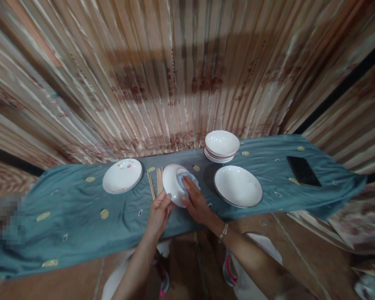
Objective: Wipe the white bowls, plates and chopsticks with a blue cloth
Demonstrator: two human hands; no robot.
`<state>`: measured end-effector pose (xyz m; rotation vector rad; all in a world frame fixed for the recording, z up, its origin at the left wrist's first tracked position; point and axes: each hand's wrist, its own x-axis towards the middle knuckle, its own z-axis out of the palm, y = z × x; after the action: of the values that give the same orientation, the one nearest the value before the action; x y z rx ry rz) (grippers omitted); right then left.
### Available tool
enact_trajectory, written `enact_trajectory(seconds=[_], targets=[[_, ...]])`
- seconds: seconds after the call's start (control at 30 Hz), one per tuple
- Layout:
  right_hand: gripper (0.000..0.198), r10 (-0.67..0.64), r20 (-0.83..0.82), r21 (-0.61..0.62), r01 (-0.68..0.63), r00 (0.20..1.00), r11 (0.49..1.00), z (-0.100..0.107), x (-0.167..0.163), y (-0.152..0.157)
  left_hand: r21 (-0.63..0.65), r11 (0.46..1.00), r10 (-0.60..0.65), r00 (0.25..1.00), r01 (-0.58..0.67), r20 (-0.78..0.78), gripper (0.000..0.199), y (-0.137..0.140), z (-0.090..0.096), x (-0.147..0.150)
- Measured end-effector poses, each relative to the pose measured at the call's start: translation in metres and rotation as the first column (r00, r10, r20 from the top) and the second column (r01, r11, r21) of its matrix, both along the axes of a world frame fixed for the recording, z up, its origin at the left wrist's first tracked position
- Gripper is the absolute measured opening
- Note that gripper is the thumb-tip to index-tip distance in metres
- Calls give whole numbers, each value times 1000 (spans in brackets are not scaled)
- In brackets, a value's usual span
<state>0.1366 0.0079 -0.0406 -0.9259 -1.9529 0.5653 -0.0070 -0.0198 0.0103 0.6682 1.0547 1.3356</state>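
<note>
A white bowl (pixel 171 182), its outer side apparently facing me, is tilted above the middle of the cloth-covered table. My left hand (pixel 160 208) grips its near left rim, thumb on the surface. On the bowl's right side my right hand (pixel 196 202) presses a light blue cloth (pixel 183 179) against it, fingers bent over the cloth. Just left of the bowl lie several wooden chopsticks (pixel 159 180). To the right of my right hand rests a large white dish (pixel 238 186).
A white plate with a floral pattern (pixel 122 176) lies on the left. Stacked bowls (pixel 221 143) stand at the back, right of centre. A black phone (pixel 304 171) lies at the right end of the green tablecloth (pixel 90 225). Pleated curtains (pixel 175 83) hang directly behind the table.
</note>
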Motion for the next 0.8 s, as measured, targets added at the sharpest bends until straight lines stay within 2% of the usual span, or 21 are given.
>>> enact_trajectory(seconds=[0.17,0.33,0.43,0.53,0.63,0.8], targets=[[62,50,-16,141,-48,999,989,13,-7,-10,11,1000,-23,997,24,-78,40,6,6,4],[65,21,21,237,-25,1000,971,25,-5,0,80,989,-103,971,122,-214,37,14,8,9],[62,4,34,225,-11,999,974,31,0,7,119,979,-121,947,163,-298,31,13,8,13],[59,-18,32,204,11,999,979,36,4,9,140,980,-88,933,145,-350,25,7,4,16],[56,-32,28,190,27,999,982,41,5,10,139,981,-73,924,134,-376,25,-1,-3,17],[49,-18,-14,138,20,1000,990,53,4,17,115,974,-122,876,196,-466,23,-12,-4,21]])
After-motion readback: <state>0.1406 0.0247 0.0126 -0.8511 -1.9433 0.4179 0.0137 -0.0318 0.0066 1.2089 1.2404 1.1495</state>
